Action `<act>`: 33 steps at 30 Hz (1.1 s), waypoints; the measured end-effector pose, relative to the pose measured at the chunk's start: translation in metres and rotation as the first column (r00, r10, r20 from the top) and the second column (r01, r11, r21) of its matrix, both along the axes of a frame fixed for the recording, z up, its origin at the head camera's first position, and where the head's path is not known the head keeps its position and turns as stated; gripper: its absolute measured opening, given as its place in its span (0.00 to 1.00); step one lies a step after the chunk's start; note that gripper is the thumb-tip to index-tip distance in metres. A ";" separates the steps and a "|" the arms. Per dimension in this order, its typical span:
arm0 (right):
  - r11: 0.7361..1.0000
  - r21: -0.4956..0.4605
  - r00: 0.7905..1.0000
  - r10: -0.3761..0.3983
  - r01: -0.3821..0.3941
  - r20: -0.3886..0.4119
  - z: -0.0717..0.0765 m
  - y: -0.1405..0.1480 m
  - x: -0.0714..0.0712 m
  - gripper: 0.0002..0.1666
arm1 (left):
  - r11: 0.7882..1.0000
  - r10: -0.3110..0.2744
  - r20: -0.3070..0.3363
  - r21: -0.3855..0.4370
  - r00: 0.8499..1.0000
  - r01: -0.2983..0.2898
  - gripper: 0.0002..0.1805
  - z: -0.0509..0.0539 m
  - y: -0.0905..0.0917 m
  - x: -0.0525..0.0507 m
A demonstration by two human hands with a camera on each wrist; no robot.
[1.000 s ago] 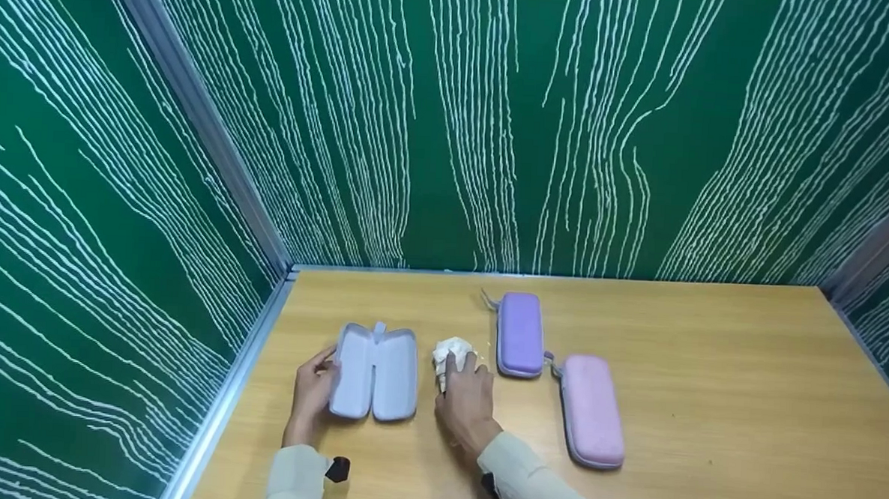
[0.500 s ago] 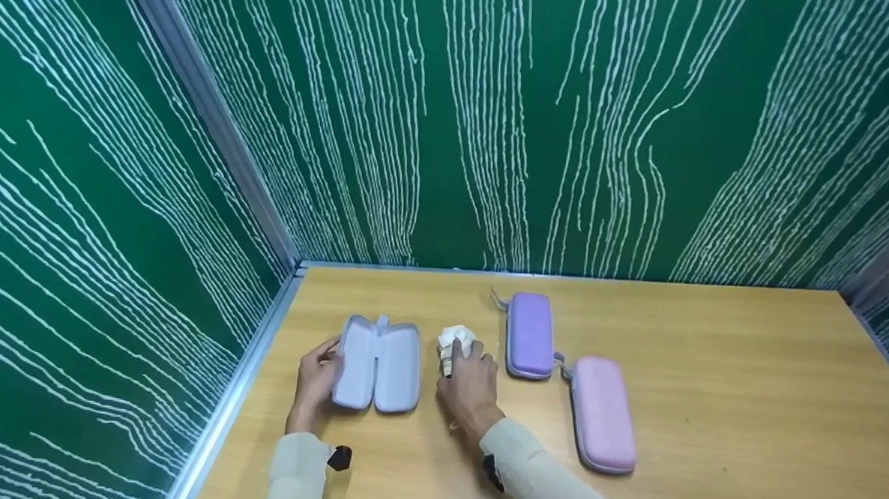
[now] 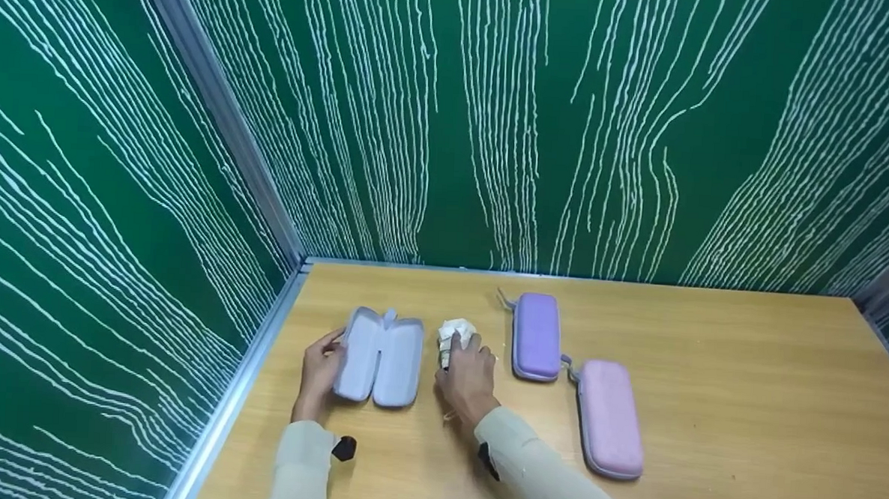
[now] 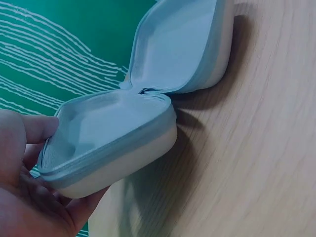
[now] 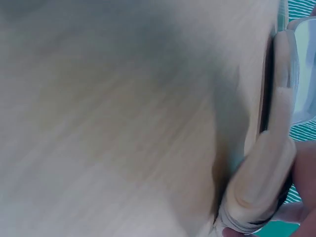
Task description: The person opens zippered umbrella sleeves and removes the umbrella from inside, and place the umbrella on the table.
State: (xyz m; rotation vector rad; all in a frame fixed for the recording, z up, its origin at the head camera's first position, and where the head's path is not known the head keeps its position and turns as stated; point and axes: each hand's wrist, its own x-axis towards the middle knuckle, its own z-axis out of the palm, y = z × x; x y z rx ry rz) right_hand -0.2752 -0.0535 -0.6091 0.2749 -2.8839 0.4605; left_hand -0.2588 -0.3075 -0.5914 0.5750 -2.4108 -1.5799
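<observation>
A pale grey-blue zip case (image 3: 398, 367) lies unfolded, its two hollow halves facing up. My left hand (image 3: 320, 371) grips its left edge. In the left wrist view the thumb presses on the rim of the near half (image 4: 113, 121), with fingers beneath, and that half is tilted. My right hand (image 3: 469, 374) holds a white crumpled bundle (image 3: 456, 329) just right of the case; the fingers hide much of it. Close up in the right wrist view, a long, smooth beige piece (image 5: 261, 173) with a dark edge shows beside the fingers; its kind is unclear.
A closed purple zip case (image 3: 537, 336) and a closed pink zip case (image 3: 611, 418) lie to the right on the wooden table (image 3: 746, 383). Green walls (image 3: 569, 135) with white wavy lines rise behind and at the left.
The view has shifted a little. Relative to the purple case, both hands have moved slightly left and toward the back wall, along with the unfolded case and the white bundle.
</observation>
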 end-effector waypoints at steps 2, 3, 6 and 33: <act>1.000 -0.007 0.999 0.004 -0.004 0.035 0.002 -0.001 -0.003 0.40 | 1.000 0.024 -0.005 0.017 1.000 -0.024 0.20 -0.001 0.002 -0.002; 1.000 -0.016 0.999 0.007 -0.006 0.046 0.002 -0.001 -0.004 0.41 | 0.999 0.037 -0.010 0.025 0.999 -0.037 0.20 -0.001 0.003 -0.003; 0.999 -0.034 0.998 0.012 -0.009 0.064 0.005 0.001 -0.007 0.41 | 0.997 0.066 -0.019 0.046 0.998 -0.065 0.19 0.000 0.007 -0.006; 0.933 -0.324 0.976 0.199 -0.160 0.093 0.011 0.032 0.003 0.45 | 0.988 0.152 -0.036 -0.014 0.988 -0.153 0.20 0.000 0.016 0.002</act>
